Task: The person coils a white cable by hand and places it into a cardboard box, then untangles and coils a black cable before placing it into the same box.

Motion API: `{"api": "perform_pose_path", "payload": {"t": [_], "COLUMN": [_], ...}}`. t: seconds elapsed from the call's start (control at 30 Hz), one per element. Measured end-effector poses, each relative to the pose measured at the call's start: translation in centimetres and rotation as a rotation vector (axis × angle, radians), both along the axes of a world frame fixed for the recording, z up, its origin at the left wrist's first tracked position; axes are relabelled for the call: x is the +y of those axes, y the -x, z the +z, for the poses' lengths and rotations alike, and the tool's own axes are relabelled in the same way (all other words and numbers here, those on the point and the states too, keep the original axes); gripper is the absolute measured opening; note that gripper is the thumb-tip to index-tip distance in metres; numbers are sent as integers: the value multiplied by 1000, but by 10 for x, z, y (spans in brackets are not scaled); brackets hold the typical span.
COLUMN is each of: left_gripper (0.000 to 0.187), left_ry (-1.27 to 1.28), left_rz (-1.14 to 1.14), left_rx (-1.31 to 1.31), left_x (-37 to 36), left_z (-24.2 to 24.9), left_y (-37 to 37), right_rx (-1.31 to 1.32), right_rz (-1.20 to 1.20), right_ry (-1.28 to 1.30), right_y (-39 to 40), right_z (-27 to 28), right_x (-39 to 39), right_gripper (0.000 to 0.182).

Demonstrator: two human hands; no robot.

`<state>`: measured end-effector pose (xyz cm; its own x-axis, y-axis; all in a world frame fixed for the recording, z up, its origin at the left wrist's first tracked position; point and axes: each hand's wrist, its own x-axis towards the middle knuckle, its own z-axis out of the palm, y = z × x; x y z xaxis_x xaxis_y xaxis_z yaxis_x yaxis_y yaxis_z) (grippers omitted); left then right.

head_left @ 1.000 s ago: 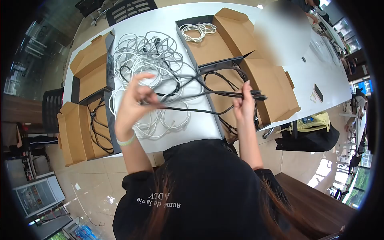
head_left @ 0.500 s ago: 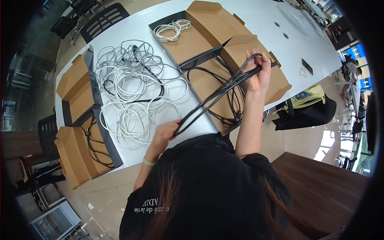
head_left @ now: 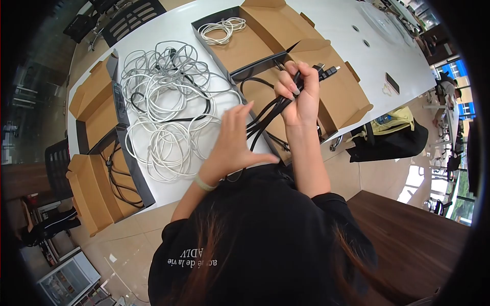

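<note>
My right hand (head_left: pixel 302 97) is closed around a folded bundle of black cable (head_left: pixel 266 113), held above the near right cardboard box (head_left: pixel 334 76). Black plugs (head_left: pixel 328 73) stick out past its fingers on the right. My left hand (head_left: pixel 232 140), with a pale band at the wrist, is open beside the bundle, thumb spread wide from the fingers. The lower loops of the bundle pass behind this hand and hang towards the black shirt. More black cable (head_left: pixel 255 80) shows inside the box underneath, partly covered by my right hand and forearm.
A tangle of white and grey cables (head_left: pixel 166 102) covers the table left of centre. The far box holds a white cable coil (head_left: pixel 222 30). On the left, another box has black cable (head_left: pixel 116 178) inside. A phone (head_left: pixel 392 83) lies at right, near a bag (head_left: pixel 393 135) beyond the edge.
My left hand has let go of the bundle's lower end and spread open, moving up and right. My right hand has moved left and slightly down, and plugs now show beyond it.
</note>
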<state>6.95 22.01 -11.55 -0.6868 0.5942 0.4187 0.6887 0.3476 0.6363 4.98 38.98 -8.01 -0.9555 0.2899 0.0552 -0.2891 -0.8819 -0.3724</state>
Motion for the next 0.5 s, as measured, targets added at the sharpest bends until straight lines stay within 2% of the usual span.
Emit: {"api": "perform_pose_path", "payload": {"t": [0.07, 0.1, 0.2, 0.27, 0.33, 0.37, 0.4, 0.43, 0.47, 0.5], "left_gripper": [80, 52, 31, 28, 29, 31, 34, 34, 37, 40], "left_ry": [-101, -138, -82, -83, -81, -91, -103, -102, 48, 197], "left_rz": [-9, -61, -63, -126, -158, -232, -307, -307, -234, -165], "left_rx": [-365, -385, -727, -682, -744, -629, -513, -514, -320, -131], "left_x": [8, 10, 16, 15, 10, 9, 9, 8, 8, 8], "left_z": [-31, -36, -34, -31, -15, -13, -12, -14, -16, -20], "left_y": [4, 9, -4, -11, -12, -10, -7, -1, 9, 18], "right_rx": [58, 64, 75, 114, 142, 133, 114, 97, 121, -39], "right_rz": [64, 63, 187, 244, 253, 246, 217, 185, 178, -36], "right_ry": [96, 109, 344, 460, 492, 512, 478, 443, 272, 140], "right_y": [-1, -3, -6, -10, -14, -16, -17, -18, -17, -16], "right_z": [3, 9, 5, 3, 1, -1, -3, -8, -24, -29], "right_x": [7, 10, 27, 37, 45, 50, 54, 60, 72, 75], "right_gripper": [15, 18, 17, 17, 17, 18, 18, 19, 17, 17]}}
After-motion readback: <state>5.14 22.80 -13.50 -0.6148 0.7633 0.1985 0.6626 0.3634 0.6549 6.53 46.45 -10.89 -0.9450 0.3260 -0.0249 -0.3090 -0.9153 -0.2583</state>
